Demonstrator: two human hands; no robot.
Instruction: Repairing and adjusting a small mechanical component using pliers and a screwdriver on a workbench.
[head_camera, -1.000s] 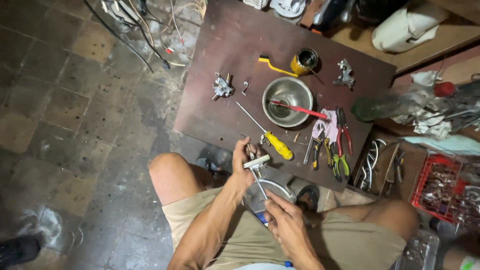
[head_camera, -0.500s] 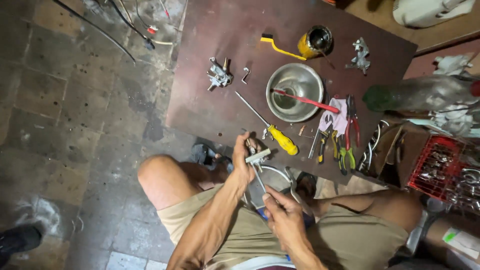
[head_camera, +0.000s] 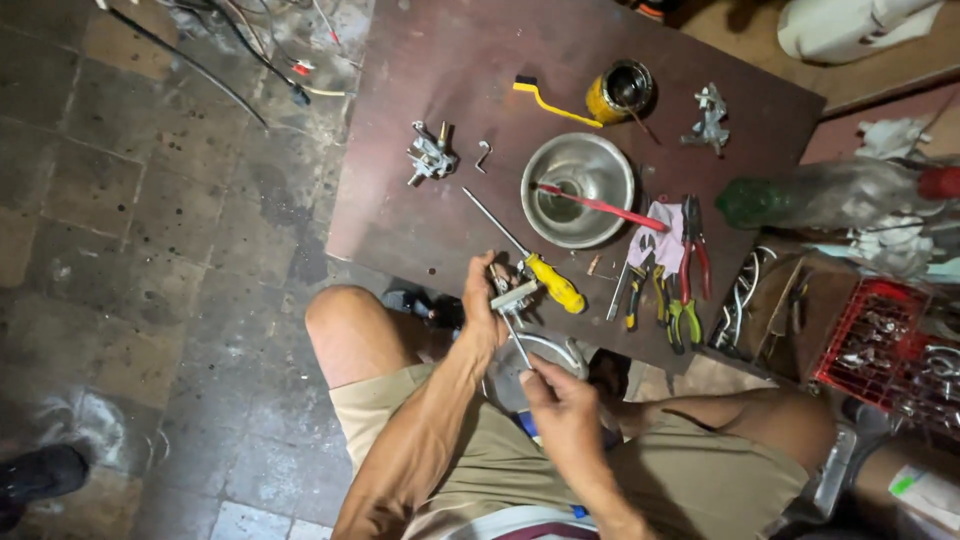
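**Small metal fitting held at frame centre**

The left hand (head_camera: 483, 305) clamps a small metal fitting (head_camera: 513, 295) above the table (head_camera: 400, 215) edge. The right hand (head_camera: 560, 400) pinches a thin tool (head_camera: 517, 340) into it. Likely stiff, light, slippery; best gripped by its body.

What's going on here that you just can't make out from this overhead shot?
- Head view: the small metal part in the left hand is partly wrapped by fingers; its shape is unclear.
- The thin tool pinched by the right hand: its tip is too small to tell.
- The red basket runs off the right edge; its contents blur together.
- Inside the yellow can: too dark.
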